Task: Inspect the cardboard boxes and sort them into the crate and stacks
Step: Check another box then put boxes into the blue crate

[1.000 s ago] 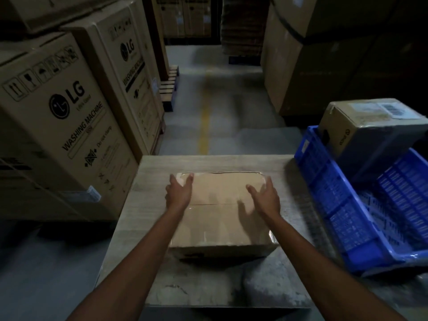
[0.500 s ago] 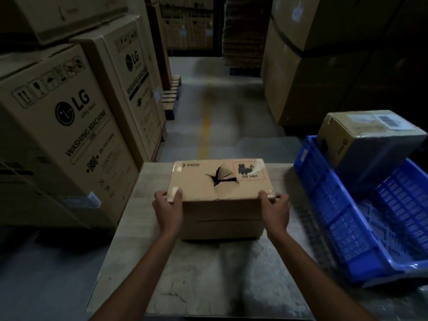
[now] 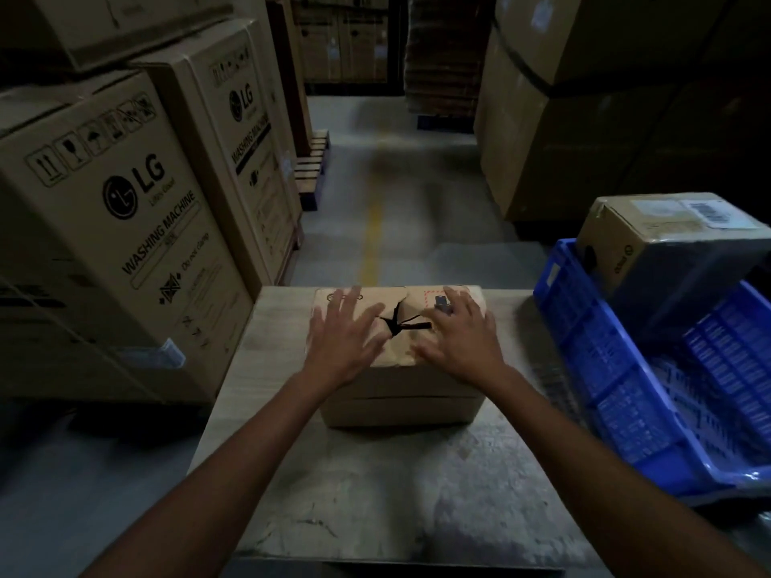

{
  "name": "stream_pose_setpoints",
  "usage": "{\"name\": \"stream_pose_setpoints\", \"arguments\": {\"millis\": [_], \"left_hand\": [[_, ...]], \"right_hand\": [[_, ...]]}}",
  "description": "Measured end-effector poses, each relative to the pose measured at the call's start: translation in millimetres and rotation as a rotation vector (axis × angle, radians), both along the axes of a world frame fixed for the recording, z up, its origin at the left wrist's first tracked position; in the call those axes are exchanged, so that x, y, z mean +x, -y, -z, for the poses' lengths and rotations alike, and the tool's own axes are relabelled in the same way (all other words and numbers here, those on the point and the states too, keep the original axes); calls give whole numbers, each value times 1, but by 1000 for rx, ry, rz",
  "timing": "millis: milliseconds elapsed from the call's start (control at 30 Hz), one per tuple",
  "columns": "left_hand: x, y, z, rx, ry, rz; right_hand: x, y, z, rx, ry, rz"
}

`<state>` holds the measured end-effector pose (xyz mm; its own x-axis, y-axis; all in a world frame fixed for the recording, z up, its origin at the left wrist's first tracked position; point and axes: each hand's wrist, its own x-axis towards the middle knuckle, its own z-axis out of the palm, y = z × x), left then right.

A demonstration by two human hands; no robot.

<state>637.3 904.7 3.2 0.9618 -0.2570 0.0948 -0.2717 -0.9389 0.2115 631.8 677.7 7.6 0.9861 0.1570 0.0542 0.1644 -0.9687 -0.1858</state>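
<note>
A small brown cardboard box [image 3: 400,400] stands on a grey table [image 3: 375,494], its top torn open in a dark jagged hole between my hands. My left hand [image 3: 340,340] lies flat with spread fingers over the left part of the top. My right hand [image 3: 461,340] lies flat over the right part, partly covering a red-framed stamp. A blue plastic crate [image 3: 617,381] sits tilted at the table's right. Another cardboard box [image 3: 667,248] with a barcode label rests in the crate's far end.
Tall washing machine cartons [image 3: 117,227] stand stacked close on the left. More large cartons [image 3: 584,118] rise at the back right. A floor aisle with a yellow line [image 3: 373,231] runs ahead between them, with a wooden pallet [image 3: 311,160] at its left side.
The box was turned so its torn face points up. My hands left its sides and now lie flat on the top, either side of the tear.
</note>
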Motion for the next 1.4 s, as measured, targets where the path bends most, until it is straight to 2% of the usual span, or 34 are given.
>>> {"name": "stream_pose_setpoints", "arguments": {"millis": [67,233,333,433,500,633,767,867,1000,1133,1400], "left_hand": [[0,5,7,102,-132,-3],[8,12,-3,156,-319,-17],[19,19,-15,96,-298,-18],[27,25,-16,-61,-81,-77],[27,27,-5,-3,-110,-95],[29,26,14,94,-162,-100],[36,27,0,121,-167,-88],[41,21,-4,77,-1,-225],[41,18,10,78,-111,-328],[33,18,6,-10,-92,-418],[-7,7,2,-195,6,-531]], "right_hand": [[4,-5,9,-84,-173,1],[7,-13,-2,-137,-335,22],[14,-20,-22,-102,-417,19],[21,-27,-24,6,-340,-38],[23,-31,-14,11,-288,-53],[24,-31,8,-166,-255,-81],[29,-27,-7,-103,-232,-88],[36,-10,-12,-4,-88,63],[32,6,7,-4,-205,190],[26,2,6,79,-200,283],[-9,9,11,458,4,603]]}}
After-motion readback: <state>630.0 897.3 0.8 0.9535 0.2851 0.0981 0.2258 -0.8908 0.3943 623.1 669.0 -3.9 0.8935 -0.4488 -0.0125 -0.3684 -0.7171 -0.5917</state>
